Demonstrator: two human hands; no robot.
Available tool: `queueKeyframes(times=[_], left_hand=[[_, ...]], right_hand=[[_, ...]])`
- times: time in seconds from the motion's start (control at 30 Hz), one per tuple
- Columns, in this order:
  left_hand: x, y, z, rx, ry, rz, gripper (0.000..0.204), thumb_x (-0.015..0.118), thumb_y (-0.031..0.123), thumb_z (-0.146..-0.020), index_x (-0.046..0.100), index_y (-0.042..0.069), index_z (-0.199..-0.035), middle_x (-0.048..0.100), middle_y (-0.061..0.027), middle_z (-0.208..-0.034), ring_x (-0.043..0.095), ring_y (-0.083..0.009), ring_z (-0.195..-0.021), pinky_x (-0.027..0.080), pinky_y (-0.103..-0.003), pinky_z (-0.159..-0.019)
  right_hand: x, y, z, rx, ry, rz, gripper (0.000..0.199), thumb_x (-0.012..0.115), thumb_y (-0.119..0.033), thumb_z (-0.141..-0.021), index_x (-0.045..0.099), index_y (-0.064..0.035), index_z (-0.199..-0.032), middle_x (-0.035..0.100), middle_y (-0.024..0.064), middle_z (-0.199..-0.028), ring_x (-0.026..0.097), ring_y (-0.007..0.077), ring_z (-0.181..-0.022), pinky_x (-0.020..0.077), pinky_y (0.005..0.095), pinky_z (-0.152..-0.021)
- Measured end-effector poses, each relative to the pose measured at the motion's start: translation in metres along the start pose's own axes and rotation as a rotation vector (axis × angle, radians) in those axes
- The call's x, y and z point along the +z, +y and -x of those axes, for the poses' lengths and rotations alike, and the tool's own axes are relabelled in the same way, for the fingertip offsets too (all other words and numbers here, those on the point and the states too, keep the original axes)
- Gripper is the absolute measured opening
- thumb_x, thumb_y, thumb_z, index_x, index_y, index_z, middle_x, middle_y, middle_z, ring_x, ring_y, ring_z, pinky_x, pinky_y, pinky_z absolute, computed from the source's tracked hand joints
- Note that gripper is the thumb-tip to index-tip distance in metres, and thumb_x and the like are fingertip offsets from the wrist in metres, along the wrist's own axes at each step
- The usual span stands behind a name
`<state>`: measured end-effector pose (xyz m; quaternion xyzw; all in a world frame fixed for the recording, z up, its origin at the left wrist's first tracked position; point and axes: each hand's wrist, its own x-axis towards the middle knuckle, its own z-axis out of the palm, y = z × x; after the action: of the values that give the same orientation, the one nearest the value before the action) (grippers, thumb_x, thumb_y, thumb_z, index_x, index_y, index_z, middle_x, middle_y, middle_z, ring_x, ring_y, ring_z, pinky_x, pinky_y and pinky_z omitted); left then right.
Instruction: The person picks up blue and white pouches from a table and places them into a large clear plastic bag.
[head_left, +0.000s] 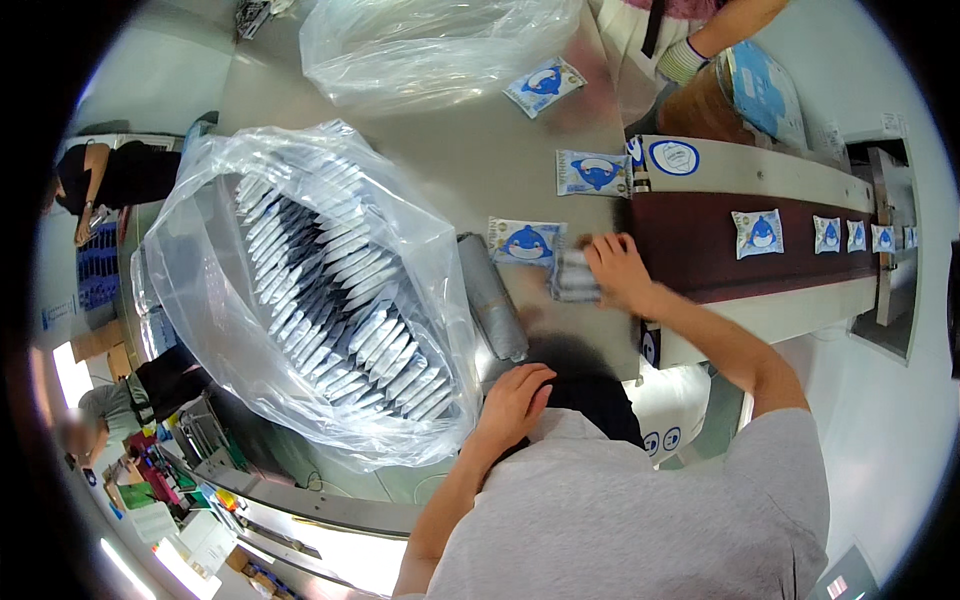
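Note:
My right hand [620, 274] is over the right end of a small stack of silvery packets [573, 275], its fingers bent onto them. Touching that stack on the left is a flat packet with a blue whale picture [526, 243]. My left hand [515, 402] rests at the near table edge with its fingers curled in, and nothing shows in it. Just beyond it lies a grey plastic roll [491, 298]. Left of the roll, a large clear plastic bag [215, 270] gapes open, with rows of silvery packets [345, 290] standing on edge inside.
A dark red conveyor belt [690, 245] on the right carries several whale packets [760, 234]. Two more packets, one by the belt's end [592, 173] and one farther off [544, 87], lie on the metal table [450, 150]. Another clear bag [430, 45] and a co-worker's gloved hand [683, 60] are at the far side.

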<state>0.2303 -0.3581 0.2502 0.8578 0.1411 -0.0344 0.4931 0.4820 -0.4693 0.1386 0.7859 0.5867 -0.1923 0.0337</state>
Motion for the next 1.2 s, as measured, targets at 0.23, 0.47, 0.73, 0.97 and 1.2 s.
queueKeyframes(times=[0.23, 0.47, 0.73, 0.97, 1.2], left_hand=[[0.005, -0.014, 0.003, -0.178, 0.170, 0.453, 0.062, 0.065, 0.012, -0.082, 0.032, 0.007, -0.134, 0.043, -0.0178, -0.130, 0.050, -0.0303, -0.113, 0.042, -0.040, -0.095], [-0.059, 0.058, -0.019, 0.157, 0.649, 1.103, 0.119, 0.079, 0.024, -0.071, -0.013, 0.010, -0.144, 0.021, -0.0194, -0.144, 0.037, -0.0300, -0.126, 0.034, -0.041, -0.102], [-0.085, 0.074, 0.023, 0.092, 0.671, 1.080, 0.109, 0.091, 0.027, -0.050, 0.021, 0.002, -0.130, 0.050, -0.0112, -0.117, 0.055, -0.0213, -0.106, 0.047, -0.032, -0.089], [-0.091, 0.076, 0.034, 0.111, 0.853, 0.952, 0.091, 0.088, 0.019, -0.059, 0.024, 0.001, -0.120, 0.048, -0.0135, -0.114, 0.054, -0.0212, -0.105, 0.046, -0.032, -0.087], [-0.078, 0.037, 0.018, 0.023, 0.969, 1.023, 0.087, 0.083, 0.013, -0.067, 0.024, -0.002, -0.129, 0.049, -0.0127, -0.119, 0.053, -0.0187, -0.102, 0.045, -0.031, -0.088]], right_hand=[[-0.065, -0.046, 0.020, 0.166, -0.210, -0.824, 0.083, 0.083, -0.031, -0.053, 0.044, -0.0007, -0.120, 0.054, 0.0188, -0.112, 0.054, 0.0323, -0.105, 0.0413, 0.0381, -0.092], [-0.138, -0.143, 0.053, -0.047, 0.188, -1.587, 0.079, 0.080, -0.020, -0.065, 0.035, -0.0021, -0.127, 0.050, 0.0156, -0.117, 0.052, 0.0256, -0.108, 0.0388, 0.0360, -0.094], [-0.169, -0.205, 0.057, -0.200, 0.474, -1.441, 0.104, 0.064, -0.061, -0.073, 0.021, 0.0088, -0.136, 0.038, 0.0218, -0.132, 0.038, 0.0323, -0.124, 0.0310, 0.0405, -0.100], [-0.157, -0.224, 0.032, -0.227, 0.746, -1.293, 0.090, 0.050, -0.063, -0.081, 0.034, 0.0137, -0.126, 0.057, 0.0207, -0.106, 0.060, 0.0293, -0.092, 0.0462, 0.0362, -0.077], [-0.170, -0.221, 0.008, -0.142, 0.778, -1.068, 0.071, 0.045, -0.060, -0.084, 0.049, 0.0087, -0.105, 0.059, 0.0197, -0.089, 0.062, 0.0317, -0.079, 0.0465, 0.0386, -0.067]])
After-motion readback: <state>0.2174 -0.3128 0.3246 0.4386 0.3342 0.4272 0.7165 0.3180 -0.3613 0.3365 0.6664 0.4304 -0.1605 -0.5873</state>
